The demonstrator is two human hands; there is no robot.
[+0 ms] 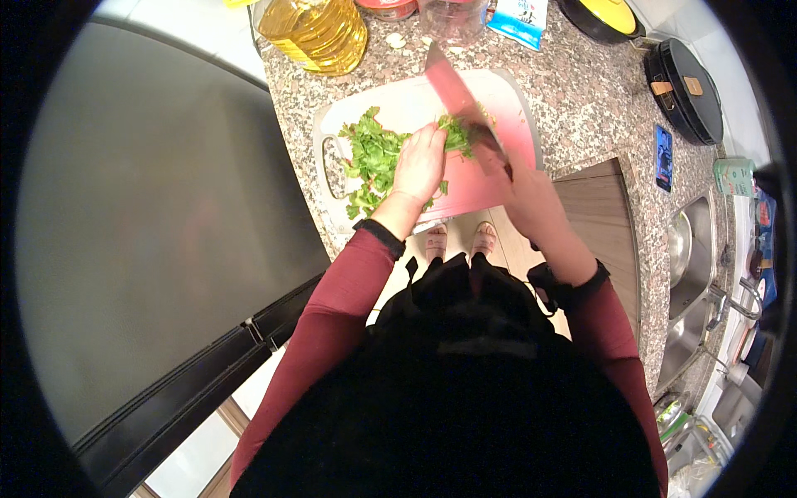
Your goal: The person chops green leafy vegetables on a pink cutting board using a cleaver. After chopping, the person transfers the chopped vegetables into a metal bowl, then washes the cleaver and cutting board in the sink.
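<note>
A bunch of leafy green herbs (pixel 373 149) lies on a white and pink cutting board (pixel 348 103) with a grey rim. My left hand (pixel 423 163) presses down on the bunch from above, its fingers curled over the stems. In my right hand (pixel 529 199) is the handle of a broad-bladed kitchen knife (pixel 457 87), its blade slanting up and left across the board. Cut greens (pixel 457 136) lie between my left fingers and the blade. The knife's lower part is blurred, and its handle is mostly hidden in my grip.
A large bottle of yellow oil (pixel 317 34) stands behind the board, near garlic cloves (pixel 395 41), a clear plastic container (pixel 453 22) and a blue and white packet (pixel 520 22). Black pans (pixel 688 93), a phone (pixel 664 159) and a steel sink (pixel 691 249) are rightward. A dark cabinet or appliance (pixel 168 174) borders the left.
</note>
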